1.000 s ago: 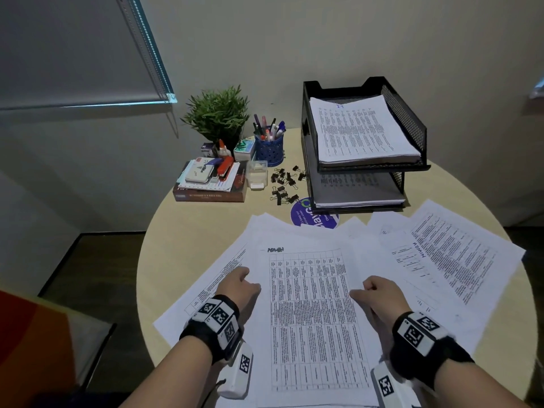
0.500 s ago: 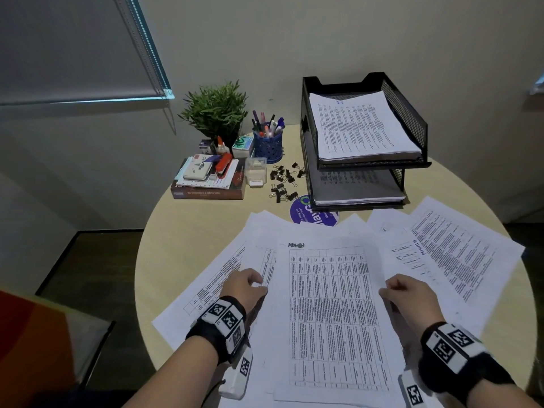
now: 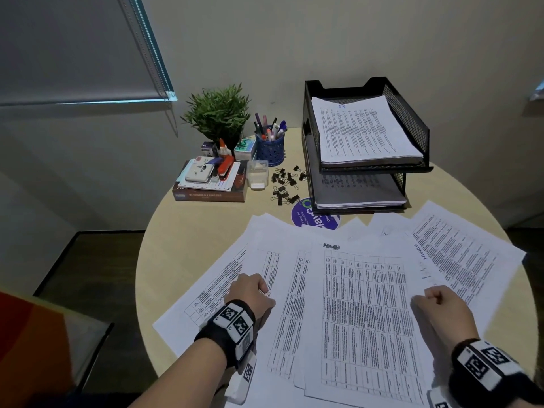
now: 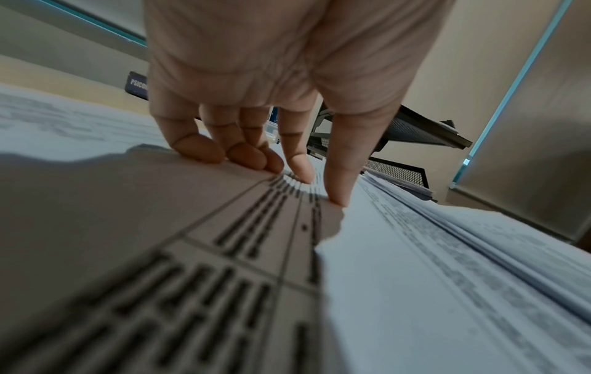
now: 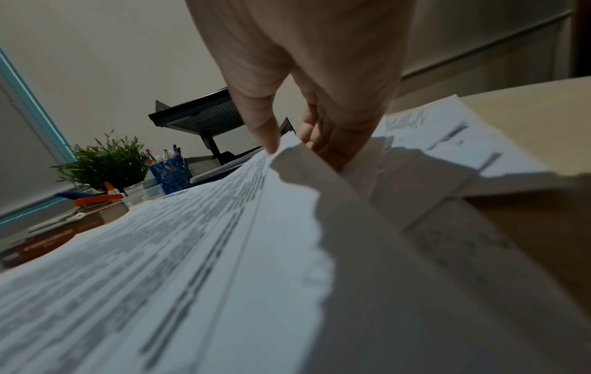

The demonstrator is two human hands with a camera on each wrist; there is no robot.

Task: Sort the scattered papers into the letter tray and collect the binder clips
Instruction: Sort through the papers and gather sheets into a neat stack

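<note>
Printed papers (image 3: 459,254) lie fanned over the near half of the round table (image 3: 200,231). On top is a sheet headed ADMIN (image 3: 365,313). My right hand (image 3: 438,304) pinches its right edge, thumb on top and fingers beneath; the right wrist view shows that edge (image 5: 288,157) lifted by the hand (image 5: 297,146). My left hand (image 3: 250,293) presses its fingertips (image 4: 243,157) on a lower sheet (image 4: 160,227) to the left. The black two-tier letter tray (image 3: 412,134) holds paper stacks on both tiers at the back. Several black binder clips (image 3: 285,184) lie loose to its left.
Back left stand a potted plant (image 3: 217,113), a blue pen cup (image 3: 270,147), a small clear box (image 3: 258,173) and a book stack with a stapler (image 3: 210,184). A purple round sticker (image 3: 312,216) peeks out before the tray. An orange chair (image 3: 29,348) stands left of the table.
My right hand has moved right, drawing the ADMIN sheet with it and uncovering more of the sheets beneath. My left hand has stayed on the lower sheets.
</note>
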